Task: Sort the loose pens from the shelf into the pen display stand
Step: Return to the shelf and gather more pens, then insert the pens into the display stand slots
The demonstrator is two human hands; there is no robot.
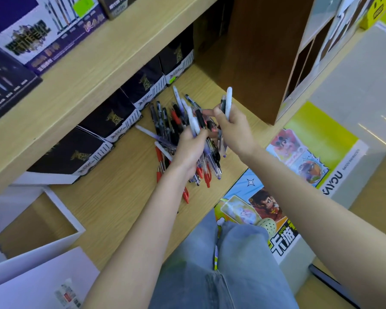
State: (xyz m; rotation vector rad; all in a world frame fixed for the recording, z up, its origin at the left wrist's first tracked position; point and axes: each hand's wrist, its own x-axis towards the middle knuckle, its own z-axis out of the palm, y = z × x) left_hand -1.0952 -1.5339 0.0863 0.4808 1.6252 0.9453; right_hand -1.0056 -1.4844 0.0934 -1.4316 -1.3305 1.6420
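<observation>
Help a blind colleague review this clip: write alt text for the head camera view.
Seen from above, a person's left hand grips a bundle of pens while the right hand holds two pens upright, one white and one dark. Below the hands, a pile of loose pens lies on a wooden shelf, with a row of dark boxes behind it.

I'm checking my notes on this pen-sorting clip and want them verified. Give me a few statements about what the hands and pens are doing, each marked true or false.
1. The left hand grips a bunch of pens. True.
2. The right hand holds nothing. False: it grips a white pen with a dark one beside it.
3. The pile of loose pens lies on the wooden shelf. True.
4. The dark boxes are stacked in a tower. False: they stand in a row behind the pile.
</observation>
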